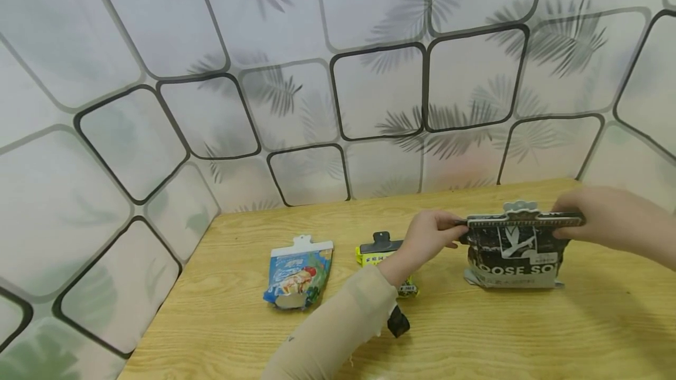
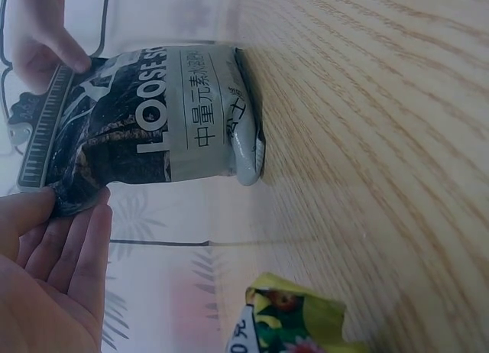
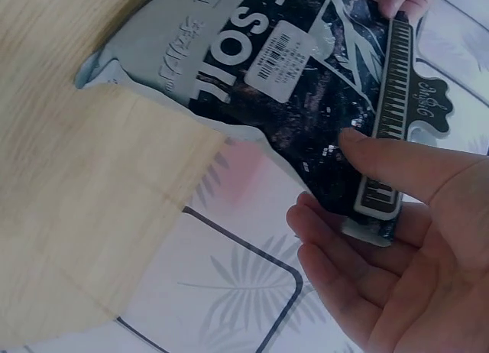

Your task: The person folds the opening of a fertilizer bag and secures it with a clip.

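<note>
A black-and-grey LOOSE SOIL bag [image 1: 514, 265] stands upright on the table's right part, its base meeting the wood. Along its top edge runs a sealing clip [image 3: 391, 108] with a piano-key pattern and a dark handle marked Music. At the bag's left top corner, my left hand [image 1: 429, 238] pinches it between thumb and fingers. My right hand [image 3: 428, 238] holds the opposite top corner, thumb on the front next to the clip and fingers behind. Those fingers are partly hidden by the bag in the head view.
On the wooden table [image 1: 222, 333], a blue food bag [image 1: 296, 280] with a white clip [image 1: 302, 245] lies at left. A yellow bag [image 1: 369, 258] with a black clip [image 1: 381, 242] is partly behind my left forearm. A small black object [image 1: 398, 322] shows beside the sleeve. Patterned wall covering [image 1: 380, 92] borders the table.
</note>
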Demonstrator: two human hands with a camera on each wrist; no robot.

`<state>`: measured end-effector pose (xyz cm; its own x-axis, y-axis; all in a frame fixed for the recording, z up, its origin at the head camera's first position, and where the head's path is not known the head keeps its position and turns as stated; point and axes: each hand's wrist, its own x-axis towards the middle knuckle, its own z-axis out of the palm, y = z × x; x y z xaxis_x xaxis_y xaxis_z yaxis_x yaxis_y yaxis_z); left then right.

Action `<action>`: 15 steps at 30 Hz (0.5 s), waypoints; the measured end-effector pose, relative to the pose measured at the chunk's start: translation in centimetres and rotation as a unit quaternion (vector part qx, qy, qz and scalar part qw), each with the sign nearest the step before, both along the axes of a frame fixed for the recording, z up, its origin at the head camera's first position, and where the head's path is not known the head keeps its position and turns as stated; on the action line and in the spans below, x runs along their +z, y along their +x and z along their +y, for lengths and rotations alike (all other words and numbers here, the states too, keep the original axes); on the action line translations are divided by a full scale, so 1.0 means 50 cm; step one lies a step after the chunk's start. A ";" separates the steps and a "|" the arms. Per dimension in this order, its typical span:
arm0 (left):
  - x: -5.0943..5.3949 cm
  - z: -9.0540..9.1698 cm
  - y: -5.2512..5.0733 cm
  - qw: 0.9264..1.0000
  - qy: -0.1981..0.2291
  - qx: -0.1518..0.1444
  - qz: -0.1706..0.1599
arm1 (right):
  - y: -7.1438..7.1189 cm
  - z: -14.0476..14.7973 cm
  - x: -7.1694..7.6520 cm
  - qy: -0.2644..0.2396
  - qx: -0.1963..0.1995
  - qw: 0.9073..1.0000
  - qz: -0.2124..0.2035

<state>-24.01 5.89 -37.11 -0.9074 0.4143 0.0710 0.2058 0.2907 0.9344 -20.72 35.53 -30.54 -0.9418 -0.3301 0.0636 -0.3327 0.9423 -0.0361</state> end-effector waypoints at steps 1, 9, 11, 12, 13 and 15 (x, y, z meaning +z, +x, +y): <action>0.000 0.000 0.000 1.000 0.000 0.000 0.000 | 0.001 0.001 -0.002 -0.003 -0.002 1.000 0.002; -0.003 0.001 -0.001 1.000 0.001 0.003 -0.004 | 0.010 0.005 -0.018 -0.008 -0.006 1.000 0.007; -0.004 0.002 -0.002 1.000 0.006 0.003 -0.006 | 0.012 0.006 -0.019 -0.012 -0.009 1.000 0.010; -0.004 0.002 -0.002 1.000 0.008 0.002 -0.007 | 0.013 0.006 -0.020 -0.015 -0.008 1.000 0.012; -0.005 0.002 -0.003 1.000 0.009 0.002 -0.007 | 0.014 0.006 -0.020 -0.016 -0.008 1.000 0.015; -0.006 0.003 -0.003 1.000 0.011 0.001 -0.007 | 0.017 0.005 -0.020 -0.020 -0.011 1.000 0.017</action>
